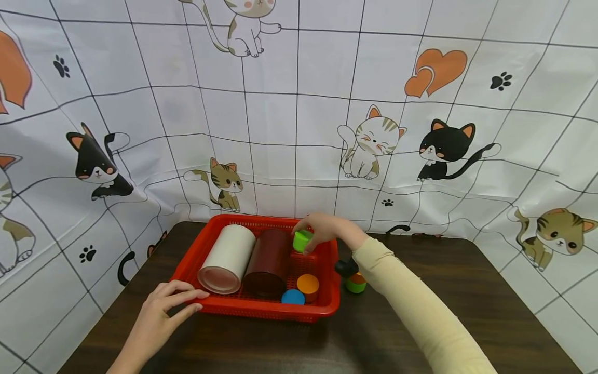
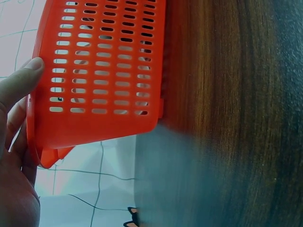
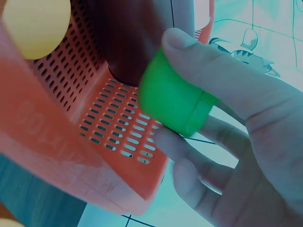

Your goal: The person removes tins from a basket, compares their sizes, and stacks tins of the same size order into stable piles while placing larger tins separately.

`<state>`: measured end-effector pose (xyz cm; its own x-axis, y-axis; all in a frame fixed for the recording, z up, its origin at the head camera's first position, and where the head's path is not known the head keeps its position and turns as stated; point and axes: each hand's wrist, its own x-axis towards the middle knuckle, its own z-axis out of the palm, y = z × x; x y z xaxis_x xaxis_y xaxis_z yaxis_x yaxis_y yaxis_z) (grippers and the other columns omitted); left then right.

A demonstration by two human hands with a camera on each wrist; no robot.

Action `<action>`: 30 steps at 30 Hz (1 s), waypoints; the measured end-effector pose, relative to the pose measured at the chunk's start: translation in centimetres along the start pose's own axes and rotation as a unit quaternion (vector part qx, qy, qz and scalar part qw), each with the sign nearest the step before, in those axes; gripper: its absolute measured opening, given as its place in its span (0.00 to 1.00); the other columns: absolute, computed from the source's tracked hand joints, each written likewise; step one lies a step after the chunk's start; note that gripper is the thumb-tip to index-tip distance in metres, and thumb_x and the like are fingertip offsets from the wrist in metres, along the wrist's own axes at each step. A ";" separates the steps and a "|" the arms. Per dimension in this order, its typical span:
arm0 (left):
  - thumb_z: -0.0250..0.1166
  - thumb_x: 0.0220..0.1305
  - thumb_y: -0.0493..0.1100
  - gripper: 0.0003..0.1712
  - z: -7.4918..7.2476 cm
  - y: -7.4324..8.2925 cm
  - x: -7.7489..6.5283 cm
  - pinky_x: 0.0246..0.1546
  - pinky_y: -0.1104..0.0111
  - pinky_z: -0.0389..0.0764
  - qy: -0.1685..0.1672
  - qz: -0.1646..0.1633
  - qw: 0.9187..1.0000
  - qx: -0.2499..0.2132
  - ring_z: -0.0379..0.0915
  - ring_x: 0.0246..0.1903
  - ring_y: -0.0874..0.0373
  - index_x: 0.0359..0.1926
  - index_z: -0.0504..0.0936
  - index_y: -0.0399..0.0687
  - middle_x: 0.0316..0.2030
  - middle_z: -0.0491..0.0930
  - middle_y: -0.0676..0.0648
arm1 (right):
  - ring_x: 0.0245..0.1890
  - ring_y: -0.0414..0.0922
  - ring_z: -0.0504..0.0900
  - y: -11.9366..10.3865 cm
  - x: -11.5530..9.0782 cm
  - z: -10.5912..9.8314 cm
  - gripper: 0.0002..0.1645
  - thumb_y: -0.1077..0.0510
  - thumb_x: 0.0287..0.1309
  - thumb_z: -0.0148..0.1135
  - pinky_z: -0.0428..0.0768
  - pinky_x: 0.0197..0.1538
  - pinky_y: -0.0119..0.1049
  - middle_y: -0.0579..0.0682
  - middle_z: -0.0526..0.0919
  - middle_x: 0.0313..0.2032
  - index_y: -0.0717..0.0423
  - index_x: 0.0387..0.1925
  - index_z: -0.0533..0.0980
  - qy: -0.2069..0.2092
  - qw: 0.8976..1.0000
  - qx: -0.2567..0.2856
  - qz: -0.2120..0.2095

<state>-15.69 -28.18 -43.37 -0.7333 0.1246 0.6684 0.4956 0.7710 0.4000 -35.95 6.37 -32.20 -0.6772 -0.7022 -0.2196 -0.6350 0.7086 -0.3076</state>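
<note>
My right hand point(image 1: 317, 231) pinches a small bright green cylinder point(image 3: 173, 97) between thumb and fingers, over the back right corner of a red plastic basket point(image 1: 261, 307). My left hand point(image 1: 161, 314) grips the basket's front left rim, thumb on the outer side in the left wrist view and fingers past the edge. Inside the basket lie a large white cylinder point(image 1: 229, 257) and a dark brown cylinder point(image 1: 270, 262), side by side. An orange round piece point(image 1: 308, 284) and a blue round piece point(image 1: 293, 297) sit at its front right.
On the dark wooden table point(image 1: 261, 348), an orange and green piece point(image 1: 356, 284) stands just right of the basket, partly hidden by the right sleeve point(image 1: 411, 301). A black device point(image 1: 347, 267) shows at the right wrist. A white cat-print sheet point(image 1: 299, 130) hangs behind and along the sides.
</note>
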 end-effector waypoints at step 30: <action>0.80 0.41 0.37 0.25 0.0 0.0 0.0 0.39 0.78 0.65 -0.020 -0.023 0.999 0.016 0.61 0.39 0.76 0.40 0.88 0.70 0.37 0.78 0.65 | 0.50 0.50 0.73 2.7 -7.0 -1.5 0.34 0.67 0.48 0.68 0.77 0.49 0.40 0.54 0.75 0.60 0.49 0.60 0.74 0.087 0.990 0.086 -0.074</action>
<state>-15.67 -28.19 -43.33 -0.7731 0.1133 0.6241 0.4465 0.7961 0.4085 -33.51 13.34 -30.08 -0.6451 -0.7641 -0.0031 -0.6690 0.5668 -0.4808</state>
